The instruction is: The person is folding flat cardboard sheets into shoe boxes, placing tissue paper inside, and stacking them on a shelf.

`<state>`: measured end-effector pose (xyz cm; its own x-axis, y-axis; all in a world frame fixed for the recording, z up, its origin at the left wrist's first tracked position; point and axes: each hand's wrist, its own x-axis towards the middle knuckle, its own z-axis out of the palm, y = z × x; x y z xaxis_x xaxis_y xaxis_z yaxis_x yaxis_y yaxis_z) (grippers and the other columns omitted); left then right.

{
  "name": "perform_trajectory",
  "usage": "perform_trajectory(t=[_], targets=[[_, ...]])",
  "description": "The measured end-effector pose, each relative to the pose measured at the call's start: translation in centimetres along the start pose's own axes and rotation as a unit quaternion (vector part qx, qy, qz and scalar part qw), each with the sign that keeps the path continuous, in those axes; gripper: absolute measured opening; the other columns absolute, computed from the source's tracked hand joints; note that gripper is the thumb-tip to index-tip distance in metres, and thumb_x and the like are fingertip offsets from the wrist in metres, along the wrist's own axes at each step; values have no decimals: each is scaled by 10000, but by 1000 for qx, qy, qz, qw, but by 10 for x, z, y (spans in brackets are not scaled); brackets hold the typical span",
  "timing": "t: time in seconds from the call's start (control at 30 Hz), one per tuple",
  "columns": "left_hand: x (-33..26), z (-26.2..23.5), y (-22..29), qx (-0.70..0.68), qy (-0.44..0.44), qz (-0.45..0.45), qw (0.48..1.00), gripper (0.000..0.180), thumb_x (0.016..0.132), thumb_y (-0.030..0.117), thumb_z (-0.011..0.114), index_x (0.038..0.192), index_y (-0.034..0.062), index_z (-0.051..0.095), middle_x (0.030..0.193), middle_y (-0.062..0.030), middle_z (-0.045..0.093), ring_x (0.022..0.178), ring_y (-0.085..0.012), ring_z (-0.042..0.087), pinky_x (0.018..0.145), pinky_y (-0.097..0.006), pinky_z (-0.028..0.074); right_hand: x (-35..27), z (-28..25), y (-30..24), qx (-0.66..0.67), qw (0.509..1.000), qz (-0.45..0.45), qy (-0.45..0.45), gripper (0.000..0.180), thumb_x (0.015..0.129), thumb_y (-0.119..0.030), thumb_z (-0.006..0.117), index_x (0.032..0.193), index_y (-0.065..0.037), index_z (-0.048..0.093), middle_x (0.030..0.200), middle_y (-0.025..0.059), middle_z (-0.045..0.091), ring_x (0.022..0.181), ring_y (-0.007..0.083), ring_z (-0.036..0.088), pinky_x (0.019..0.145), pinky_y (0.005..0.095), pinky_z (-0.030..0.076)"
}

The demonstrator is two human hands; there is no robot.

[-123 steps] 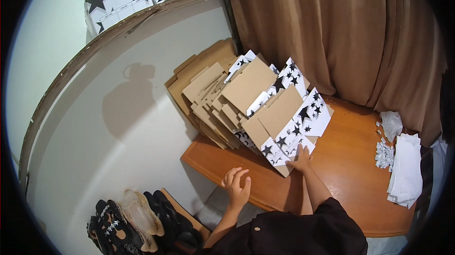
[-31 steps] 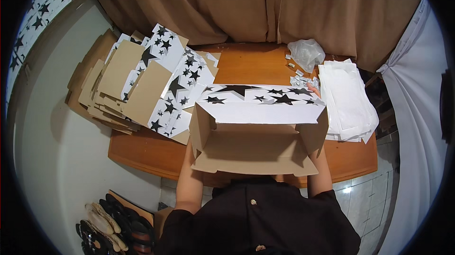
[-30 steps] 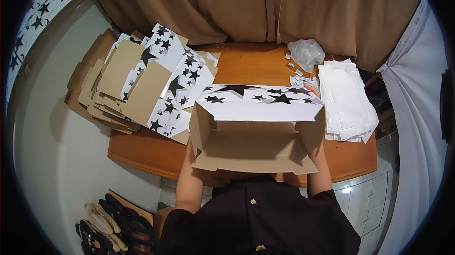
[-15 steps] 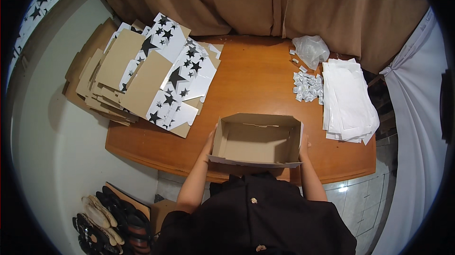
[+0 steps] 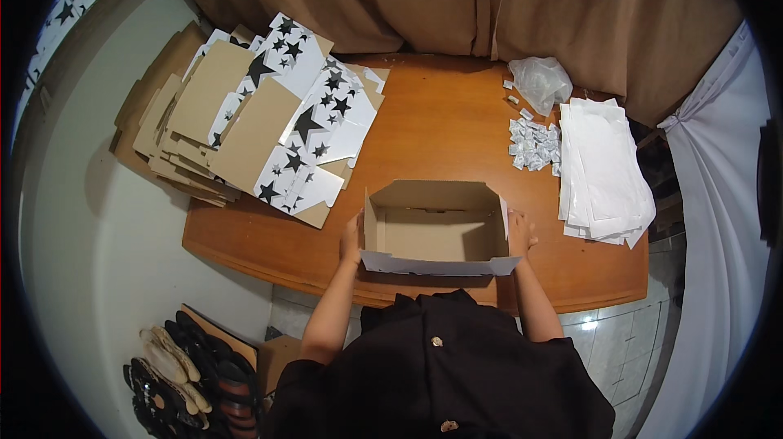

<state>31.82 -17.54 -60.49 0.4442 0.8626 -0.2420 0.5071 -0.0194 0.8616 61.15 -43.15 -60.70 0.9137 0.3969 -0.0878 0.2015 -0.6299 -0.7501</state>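
An open cardboard box (image 5: 436, 235) sits near the front edge of the wooden table, brown inside and white on its front. No lid covers its top, and its inside holds nothing that I can see. Against the box's left side presses my left hand (image 5: 351, 239), its fingers partly hidden by the wall. My right hand (image 5: 519, 233) holds the opposite side, with some fingertips showing beyond the right wall. Between them the two hands grip the box.
Flat star-printed cardboard sheets (image 5: 306, 125) lie stacked at the left of the table (image 5: 440, 137). To the right are small silvery packets (image 5: 534, 144), a clear plastic bag (image 5: 540, 84) and a pile of white sheets (image 5: 602, 170). Shoes (image 5: 175, 357) stand at lower left.
The box has shifted slightly left and away from me, and more of its white front wall shows. Both hands have moved with it; more of the right hand's fingers are visible.
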Motion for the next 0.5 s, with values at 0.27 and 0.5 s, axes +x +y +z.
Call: perform_trajectory(t=[0.27,0.5], targets=[[-26,-25,86,-197,100,71,973,409,966,333,368,1125,28,589,936,-67,607,861,-159,556,811,-300,427,-25,-68,-55,237,971,-18,6,412,906,-372,460,1189,-86,547,1240,107,505,1168,266,422,1008,382,277],[-93,-67,182,30,-88,404,910,293,841,266,567,1070,101,644,1125,-82,590,1054,-224,538,951,-383,368,-51,-94,-109,332,929,-128,-107,625,825,-335,580,1356,-81,369,1342,136,388,1270,303,340,1035,416,284]])
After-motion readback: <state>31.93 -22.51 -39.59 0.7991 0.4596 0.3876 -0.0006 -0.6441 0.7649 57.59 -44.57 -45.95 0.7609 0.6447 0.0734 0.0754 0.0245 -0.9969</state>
